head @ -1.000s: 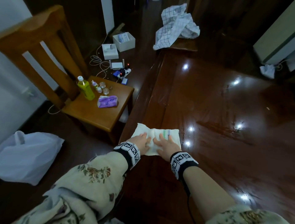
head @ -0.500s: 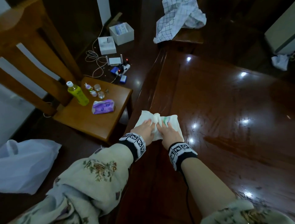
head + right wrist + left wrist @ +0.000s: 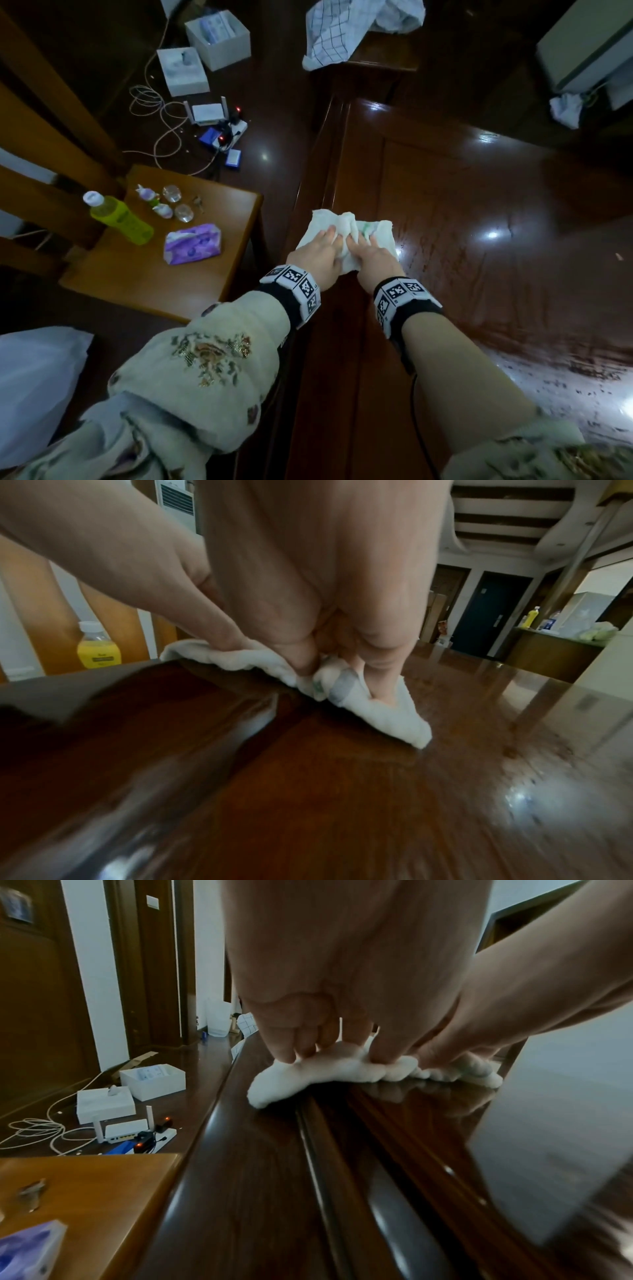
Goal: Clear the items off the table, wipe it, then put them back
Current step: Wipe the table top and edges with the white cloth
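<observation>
At the far left, on the floor, lies a white plastic bag [image 3: 36,387]. Next to it stands a light brown wooden chair [image 3: 154,274]. On its seat stand a bottle of yellow-green drink with a white cap [image 3: 118,215], two small figurines with purple parts [image 3: 154,202], two small clear round glass pieces [image 3: 177,202] and a purple soft pack of tissues [image 3: 192,243]. Behind the chair, on the dark floor, there are two white boxes [image 3: 202,51], a coil of pale cable [image 3: 156,113] and a white router with two antennas [image 3: 206,113] beside a power strip.

To the right of the chair comes the dark glossy wooden table [image 3: 479,257]. A crumpled white cloth with a green mark [image 3: 346,228] lies on the table near its left edge. The left hand [image 3: 317,257] rests on the left part of the cloth; its fingers [image 3: 286,1045] are bent and they press into the folds and bunch them. Just beside it, touching it, the right hand [image 3: 371,258] is on the right part of the cloth, and its fingers [image 3: 383,693] are curled down and pinch the fabric against the table. Both wrists wear black bands with black-and-white square markers [image 3: 298,284].

At the far end of the table a white cloth with a dark grid pattern [image 3: 346,27] lies in a heap on a wooden seat. The table surface at the right shows bright reflections and wet streaks.
</observation>
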A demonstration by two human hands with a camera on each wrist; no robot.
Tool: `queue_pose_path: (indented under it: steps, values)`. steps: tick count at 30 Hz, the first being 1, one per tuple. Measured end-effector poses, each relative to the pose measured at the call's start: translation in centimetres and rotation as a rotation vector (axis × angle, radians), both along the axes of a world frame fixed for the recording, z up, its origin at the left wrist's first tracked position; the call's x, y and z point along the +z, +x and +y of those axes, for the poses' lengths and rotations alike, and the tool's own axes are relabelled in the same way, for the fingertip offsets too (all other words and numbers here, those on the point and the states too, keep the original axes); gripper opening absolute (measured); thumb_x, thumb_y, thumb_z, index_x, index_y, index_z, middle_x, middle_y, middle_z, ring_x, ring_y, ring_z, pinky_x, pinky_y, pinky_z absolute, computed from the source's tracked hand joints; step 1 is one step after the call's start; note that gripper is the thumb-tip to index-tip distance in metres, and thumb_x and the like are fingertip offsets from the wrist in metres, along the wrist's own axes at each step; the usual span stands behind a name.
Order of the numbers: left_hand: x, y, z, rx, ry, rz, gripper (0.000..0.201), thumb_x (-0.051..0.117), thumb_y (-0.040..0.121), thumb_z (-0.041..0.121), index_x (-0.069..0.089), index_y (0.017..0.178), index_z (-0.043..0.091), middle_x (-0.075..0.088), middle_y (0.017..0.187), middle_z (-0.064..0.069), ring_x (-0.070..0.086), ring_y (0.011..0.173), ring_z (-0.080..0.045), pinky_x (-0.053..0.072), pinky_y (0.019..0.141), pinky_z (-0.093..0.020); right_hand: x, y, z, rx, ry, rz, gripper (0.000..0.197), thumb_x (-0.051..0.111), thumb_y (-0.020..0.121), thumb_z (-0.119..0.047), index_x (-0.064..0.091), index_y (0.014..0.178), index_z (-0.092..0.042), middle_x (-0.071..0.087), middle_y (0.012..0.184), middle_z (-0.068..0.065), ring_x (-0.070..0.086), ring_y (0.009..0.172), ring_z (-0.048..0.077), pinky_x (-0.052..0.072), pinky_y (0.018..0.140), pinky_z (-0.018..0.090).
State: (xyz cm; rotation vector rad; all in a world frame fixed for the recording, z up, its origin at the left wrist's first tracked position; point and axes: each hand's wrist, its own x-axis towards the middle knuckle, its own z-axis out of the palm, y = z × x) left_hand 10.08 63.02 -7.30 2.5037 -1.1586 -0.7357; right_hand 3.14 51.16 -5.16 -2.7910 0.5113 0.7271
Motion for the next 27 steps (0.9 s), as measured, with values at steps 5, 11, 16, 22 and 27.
queue_pose_path:
  steps: [5, 11, 16, 22, 27]
  values:
    - [-0.5, 2.2, -1.1, 0.02, -0.033, 0.003, 0.05, 0.033, 0.101, 0.021, 0.024, 0.149, 0.015, 0.01, 0.16, -0.003, 0.022, 0.143, -0.018, 0.039, 0.101, -0.039, -0.2, 2.3, -0.9, -0.058, 0.002, -0.001, 0.077, 0.037, 0.091, 0.008, 0.011, 0.154, -0.027, 0.008, 0.161, 0.003, 0.017, 0.146, 0.02, 0.032, 0.108, 0.028]
    - [-0.6, 4.2, -2.4, 0.049, -0.038, 0.002, 0.049, 0.034, 0.1, 0.021, 0.026, 0.148, 0.016, 0.013, 0.158, -0.006, 0.04, 0.132, -0.023, 0.046, 0.092, -0.039, -0.4, 4.4, -2.1, -0.062, -0.029, 0.024, 0.079, 0.038, 0.091, 0.007, 0.006, 0.154, -0.027, 0.005, 0.162, 0.002, 0.021, 0.145, 0.022, 0.034, 0.107, 0.03]
    - [-0.8, 4.5, -2.7, 0.067, -0.006, 0.013, 0.05, 0.033, 0.101, 0.023, 0.023, 0.149, 0.019, 0.012, 0.158, -0.008, 0.044, 0.128, -0.025, 0.047, 0.091, -0.041, -0.4, 4.7, -2.7, -0.038, -0.028, 0.03, 0.078, 0.038, 0.09, 0.007, 0.007, 0.154, -0.027, 0.004, 0.162, 0.003, 0.025, 0.144, 0.024, 0.038, 0.103, 0.03]
    - [-1.2, 3.7, -2.5, 0.106, -0.017, 0.005, 0.05, 0.031, 0.102, 0.023, 0.018, 0.15, 0.023, 0.011, 0.159, -0.006, 0.034, 0.137, -0.022, 0.046, 0.094, -0.041, -0.4, 4.6, -2.5, -0.026, -0.031, 0.03, 0.077, 0.036, 0.092, 0.008, 0.006, 0.154, -0.026, 0.002, 0.162, 0.004, 0.024, 0.144, 0.025, 0.039, 0.104, 0.032]
    - [-1.1, 2.4, -1.3, 0.066, 0.042, 0.019, 0.051, 0.03, 0.103, 0.028, 0.014, 0.151, 0.025, 0.009, 0.16, -0.006, 0.026, 0.142, -0.022, 0.042, 0.098, -0.041, -0.4, 2.7, -1.4, -0.053, -0.019, 0.028, 0.076, 0.037, 0.093, 0.007, 0.006, 0.154, -0.027, 0.003, 0.162, 0.005, 0.035, 0.139, 0.025, 0.04, 0.102, 0.033]
